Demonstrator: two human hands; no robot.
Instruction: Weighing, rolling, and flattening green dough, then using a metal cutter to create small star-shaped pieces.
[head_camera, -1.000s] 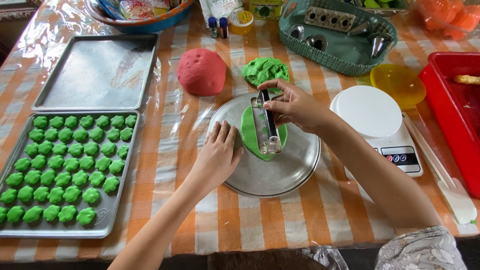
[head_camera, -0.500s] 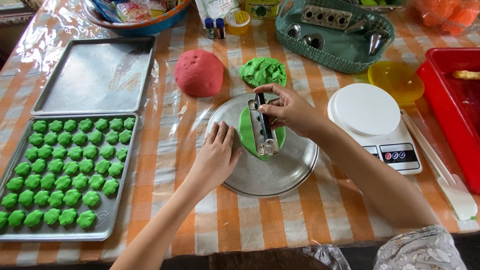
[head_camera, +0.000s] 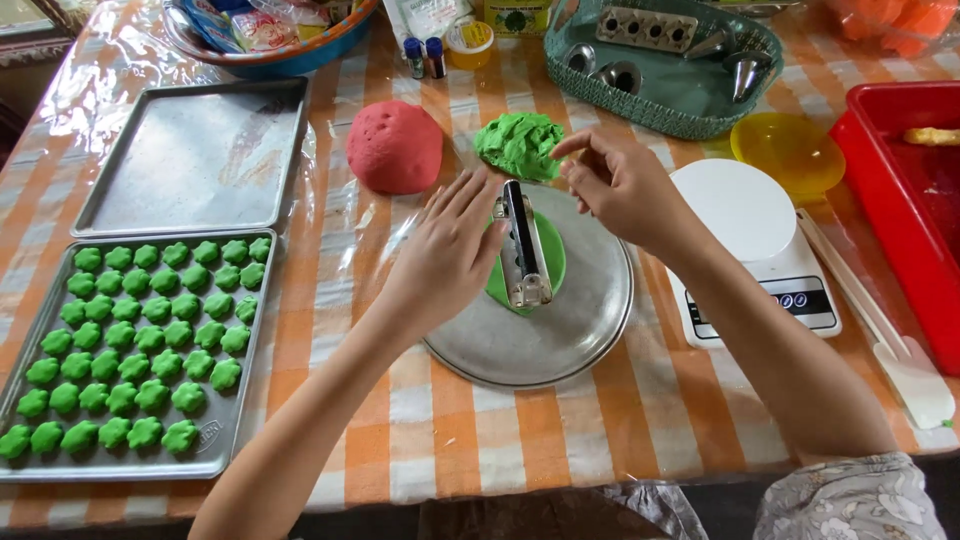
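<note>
A round metal plate (head_camera: 530, 350) lies on the orange-checked tablecloth with a flat piece of green dough (head_camera: 552, 262) on it. A long metal cutter (head_camera: 522, 245) stands on that dough. My left hand (head_camera: 445, 260) is flat with fingers spread, its fingertips against the cutter's left side. My right hand (head_camera: 620, 185) hovers just right of the cutter with fingers loosely curled, touching nothing I can see. A lump of green dough (head_camera: 520, 145) and a ball of red dough (head_camera: 395, 147) sit just beyond the plate.
At left, a baking tray (head_camera: 255, 400) holds several green shaped pieces; a bare tray (head_camera: 190, 160) lies behind it. A white kitchen scale (head_camera: 750, 230), yellow bowl (head_camera: 790, 150), red bin (head_camera: 900, 210) and white spatula (head_camera: 905, 370) are at right. A green basket (head_camera: 660, 100) stands behind.
My right hand has let go of the cutter and lifted up and to the right. My left hand has slid from the plate's edge to the cutter's side.
</note>
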